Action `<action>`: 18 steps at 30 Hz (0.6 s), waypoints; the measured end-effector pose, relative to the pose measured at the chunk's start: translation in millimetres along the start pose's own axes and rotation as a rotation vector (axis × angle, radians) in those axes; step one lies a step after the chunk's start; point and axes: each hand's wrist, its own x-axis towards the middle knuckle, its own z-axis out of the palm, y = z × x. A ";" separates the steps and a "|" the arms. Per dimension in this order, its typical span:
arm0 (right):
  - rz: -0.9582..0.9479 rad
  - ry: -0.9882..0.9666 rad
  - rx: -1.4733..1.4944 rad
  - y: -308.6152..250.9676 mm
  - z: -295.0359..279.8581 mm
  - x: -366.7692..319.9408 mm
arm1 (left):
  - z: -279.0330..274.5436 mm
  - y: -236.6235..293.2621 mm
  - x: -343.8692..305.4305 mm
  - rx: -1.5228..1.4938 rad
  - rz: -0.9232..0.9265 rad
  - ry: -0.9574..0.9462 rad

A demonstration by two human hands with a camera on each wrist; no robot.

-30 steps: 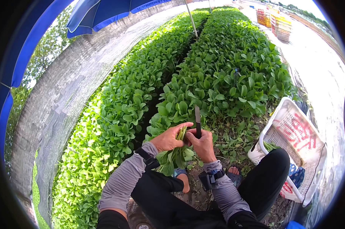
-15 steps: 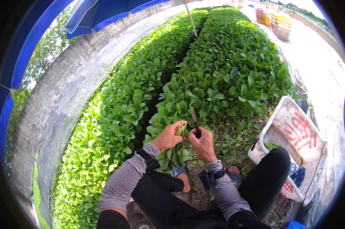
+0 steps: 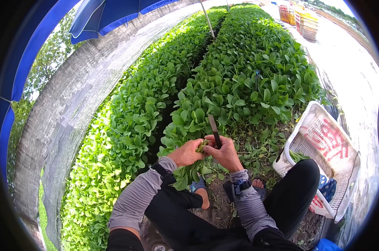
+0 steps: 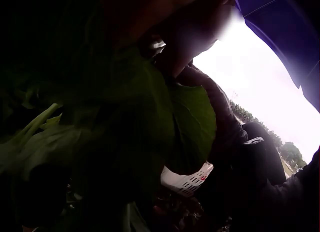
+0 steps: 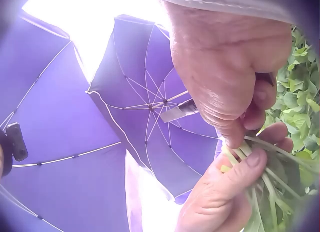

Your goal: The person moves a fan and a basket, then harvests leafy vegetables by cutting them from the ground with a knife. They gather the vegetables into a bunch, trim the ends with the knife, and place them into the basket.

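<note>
My left hand (image 3: 185, 154) grips a small bunch of leafy greens (image 3: 184, 175) by the stems, its leaves hanging down below the palm. My right hand (image 3: 226, 155) holds a knife (image 3: 213, 125) by its dark handle, blade pointing up and away. In the right wrist view, the right thumb and fingertips meet the pale cut ends of the stems (image 5: 245, 151), beside the left thumb (image 5: 245, 169). The knife blade (image 5: 172, 113) stands off from the stems there. Dark, broad leaves (image 4: 192, 127) fill much of the left wrist view.
Dense beds of leafy plants (image 3: 252, 62) stretch ahead, split by a dark furrow. On the right a white plastic basket (image 3: 292, 146) holds some greens and a blue patterned cloth (image 3: 327, 187). Stacked crates (image 3: 306, 25) stand far off. A blue umbrella (image 3: 114, 19) hangs overhead.
The right hand has moved in against the left, and its fingers now touch the stem ends. The bunch has tilted, and the knife leans slightly left compared with one second ago.
</note>
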 end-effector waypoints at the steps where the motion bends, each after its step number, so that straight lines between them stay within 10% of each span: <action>1: 0.017 -0.036 -0.013 2.4 0.0 0.3 | -0.9 0.4 0.4 0.002 0.000 -0.002; 18: 0.029 -0.292 -0.042 -10.3 -12.9 -4.7 | -2.6 -8.6 -4.7 -0.372 -0.013 -0.392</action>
